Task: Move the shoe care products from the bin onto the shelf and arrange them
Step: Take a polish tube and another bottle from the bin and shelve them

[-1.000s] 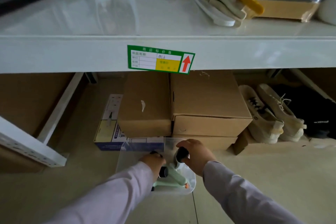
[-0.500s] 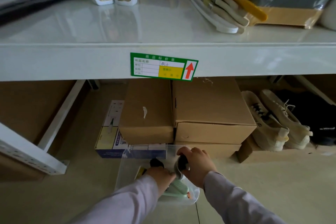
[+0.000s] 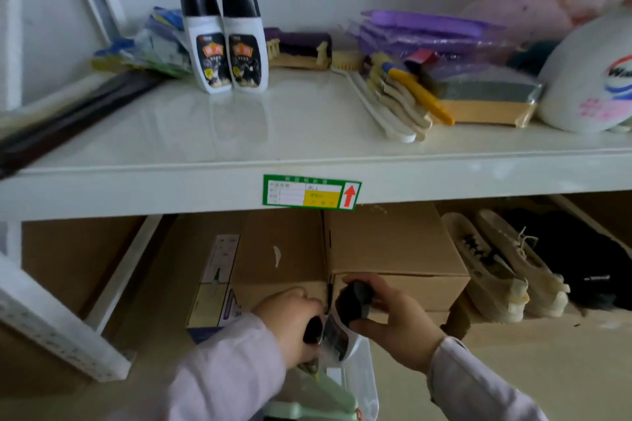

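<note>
Head view is showing both hands low in the frame, below the white shelf (image 3: 171,147), which is serving as the landmark; the right hand (image 3: 393,321) is gripping a shoe polish bottle (image 3: 345,321) by its black cap, fingers curled closed around the cap, the bottle tilting with its white labelled body pointing down toward the clear bin (image 3: 362,383); the left hand (image 3: 290,318) is sitting just beside it, fingers curled over a dark rounded object (image 3: 313,330), though what that object is cannot be told; the bin is lying below the shelf at the bottom edge, just under both hands, and a pale green brush (image 3: 325,400) is resting inside it; on the shelf, toward its back left, two polish bottles (image 3: 224,55) are standing upright and touching side by side; to their right on the shelf a purple brush (image 3: 301,48) is lying, and further right a bundle of shoehorns (image 3: 400,99) is lying beside a wrapped sponge block (image 3: 485,99); on the shelf's front edge a green price label (image 3: 311,195) is sticking; under the shelf cardboard boxes (image 3: 386,249) are stacking behind the hands, and pale sneakers (image 3: 502,267) are lying to the right of the boxes.
</note>
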Demonstrator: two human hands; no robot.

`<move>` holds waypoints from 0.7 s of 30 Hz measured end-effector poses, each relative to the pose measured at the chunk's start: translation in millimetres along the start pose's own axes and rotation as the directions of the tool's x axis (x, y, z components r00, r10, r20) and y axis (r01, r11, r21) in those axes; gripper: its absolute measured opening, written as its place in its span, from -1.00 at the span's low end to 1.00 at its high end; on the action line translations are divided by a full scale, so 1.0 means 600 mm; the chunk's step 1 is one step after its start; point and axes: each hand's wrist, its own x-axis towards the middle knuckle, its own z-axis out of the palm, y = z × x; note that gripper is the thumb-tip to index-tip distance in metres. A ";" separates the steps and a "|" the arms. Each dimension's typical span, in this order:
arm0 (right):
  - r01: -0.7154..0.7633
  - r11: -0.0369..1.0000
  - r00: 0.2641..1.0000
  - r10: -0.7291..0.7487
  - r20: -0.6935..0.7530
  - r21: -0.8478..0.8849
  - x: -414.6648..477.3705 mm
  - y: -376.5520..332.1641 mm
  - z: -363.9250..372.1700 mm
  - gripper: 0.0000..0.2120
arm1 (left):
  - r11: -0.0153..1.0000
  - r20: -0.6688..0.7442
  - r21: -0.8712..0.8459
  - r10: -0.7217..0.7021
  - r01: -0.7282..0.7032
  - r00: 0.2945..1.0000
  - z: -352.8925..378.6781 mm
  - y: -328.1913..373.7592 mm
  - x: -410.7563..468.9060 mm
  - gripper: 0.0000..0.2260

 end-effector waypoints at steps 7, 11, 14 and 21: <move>0.132 0.940 0.991 -0.123 -0.048 0.315 -0.034 -0.118 -0.074 -0.55 | 0.994 -0.155 -0.063 0.079 -0.090 0.985 -0.159 0.023 -0.072 -0.70; 0.233 0.837 0.968 -0.249 -0.033 0.495 -0.055 -0.191 -0.123 -0.51 | 0.975 -0.290 -0.164 0.100 -0.152 0.952 -0.251 0.027 -0.117 -0.71; 0.347 0.755 0.927 -0.368 -0.078 0.557 -0.055 -0.251 -0.160 -0.48 | 0.951 -0.377 -0.234 0.105 -0.204 0.920 -0.317 0.022 -0.145 -0.75; 0.489 0.671 0.870 -0.421 -0.257 0.557 0.012 -0.362 -0.231 -0.51 | 0.755 -0.501 -0.600 -0.096 -0.265 0.860 -0.437 -0.002 -0.147 -0.81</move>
